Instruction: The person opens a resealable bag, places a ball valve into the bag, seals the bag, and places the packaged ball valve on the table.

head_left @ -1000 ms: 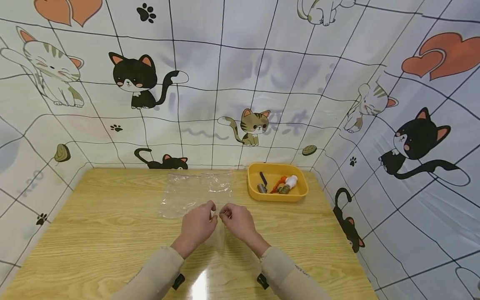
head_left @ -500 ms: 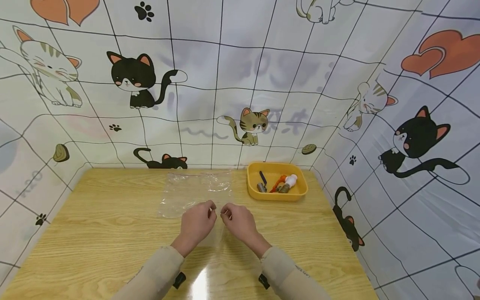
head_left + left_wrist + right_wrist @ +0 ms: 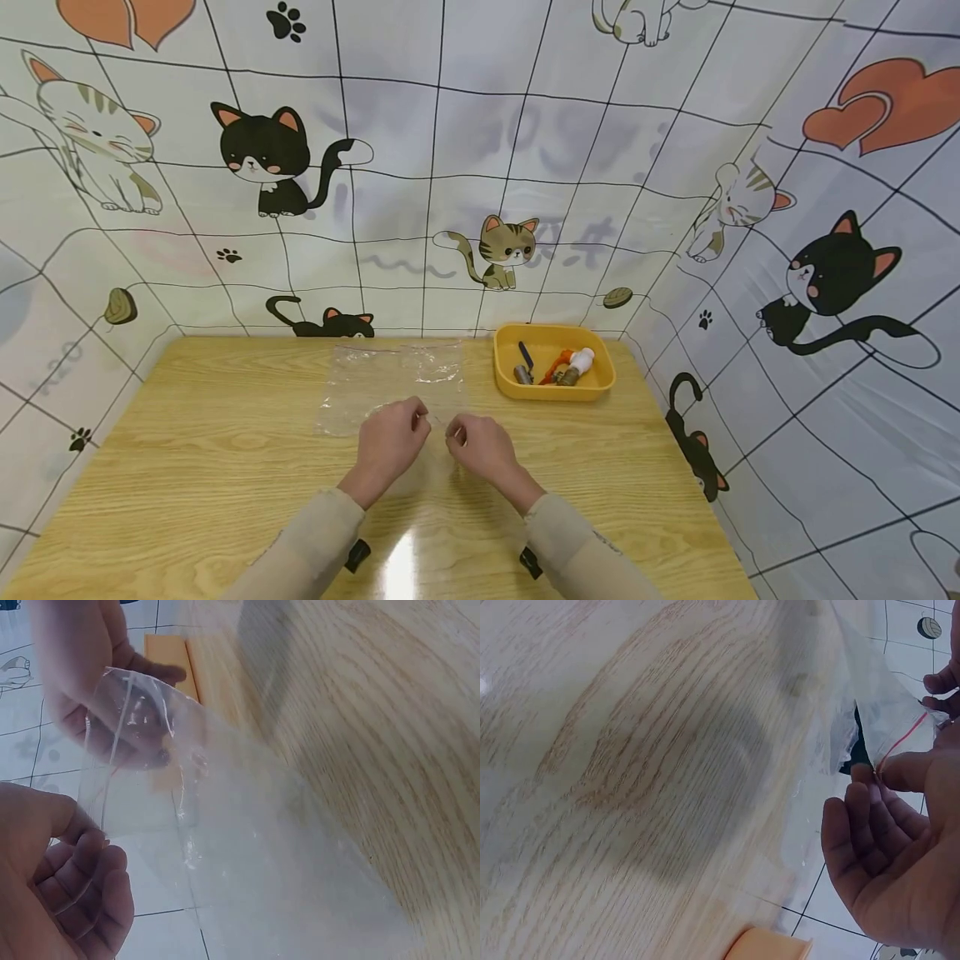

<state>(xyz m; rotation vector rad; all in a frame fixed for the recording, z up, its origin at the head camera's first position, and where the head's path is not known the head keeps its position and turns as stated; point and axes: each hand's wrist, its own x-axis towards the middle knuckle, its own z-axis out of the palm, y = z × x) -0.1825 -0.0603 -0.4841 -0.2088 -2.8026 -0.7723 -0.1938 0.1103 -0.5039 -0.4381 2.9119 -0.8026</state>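
Between my hands hangs a clear zip bag (image 3: 247,847) with a red line along its seal. My left hand (image 3: 391,442) pinches the bag's top edge between thumb and forefinger; the left wrist view shows this closely. On the other side of the mouth, my right hand (image 3: 483,450) pinches the edge by the red line, as the right wrist view shows. In the head view the held bag is almost invisible. Another clear plastic bag (image 3: 360,379) lies flat on the table just beyond my hands.
A yellow tray (image 3: 555,395) stands at the back right of the wooden table (image 3: 225,467). It holds a dark blue stick-like piece (image 3: 526,356), a grey cylinder (image 3: 522,375), an orange item (image 3: 556,365) and a white-topped piece (image 3: 581,360). Cat-print sheeting encloses the table's back and sides.
My hands have drawn slightly apart, the left one leftward and the right one a little right and down. The tray and the flat bag have stayed put.
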